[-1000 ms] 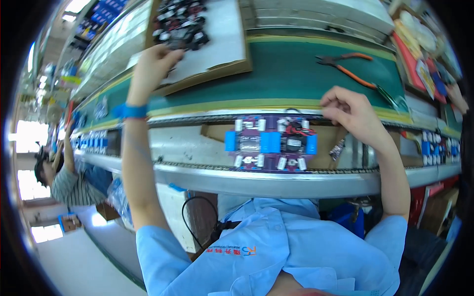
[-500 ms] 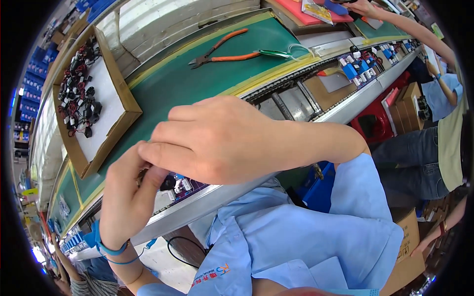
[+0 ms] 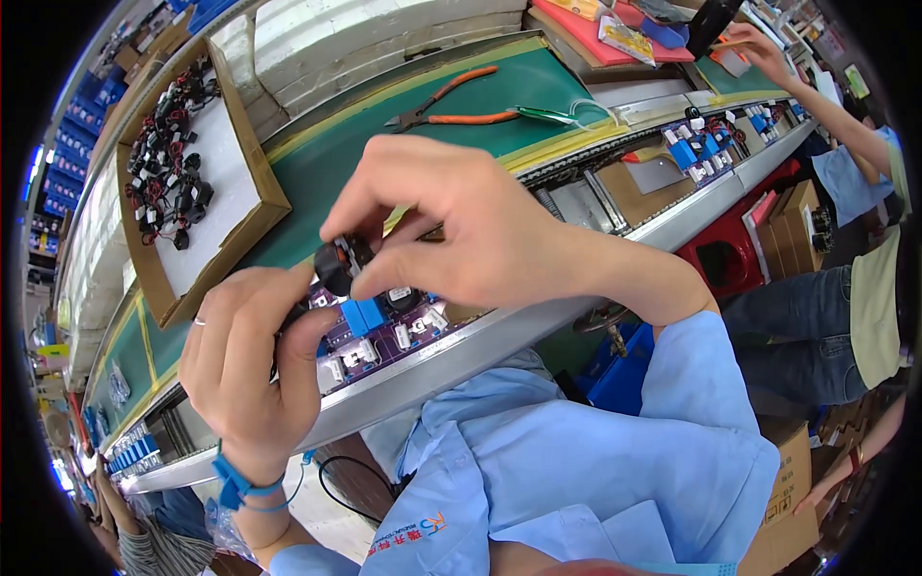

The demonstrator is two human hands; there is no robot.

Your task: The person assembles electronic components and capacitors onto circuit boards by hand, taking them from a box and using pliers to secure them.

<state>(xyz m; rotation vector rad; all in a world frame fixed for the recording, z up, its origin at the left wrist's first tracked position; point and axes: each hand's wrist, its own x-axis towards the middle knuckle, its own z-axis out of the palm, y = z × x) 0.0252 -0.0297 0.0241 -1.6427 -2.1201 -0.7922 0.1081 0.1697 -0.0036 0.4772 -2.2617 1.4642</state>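
Note:
My right hand (image 3: 451, 221) pinches a black round component (image 3: 334, 269) between thumb and fingertips, above the line. It resembles the black parts with red wires in the box. Close beside it, my left hand (image 3: 254, 355) has its fingers curled and its thumb near the fingertips. Something dark shows between them, but I cannot make out what. Below both hands lies a purple circuit board (image 3: 384, 348), partly hidden by them. It carries a blue block (image 3: 363, 317), a black cylinder and several white parts. A blue strap (image 3: 240, 485) circles my left wrist.
At the left, a cardboard box (image 3: 274, 206) holds many black parts (image 3: 173, 158) with red wires. Orange-handled cutters (image 3: 461, 119) and a green tool (image 3: 547, 116) lie on the green mat (image 3: 317, 158). More populated boards (image 3: 701, 149) sit along the metal rail at right, where another person's hand (image 3: 759, 53) reaches in.
My hands have moved apart from their overlap. The right hand has turned and lifted, showing the black component in its fingers. More of the board is visible beneath.

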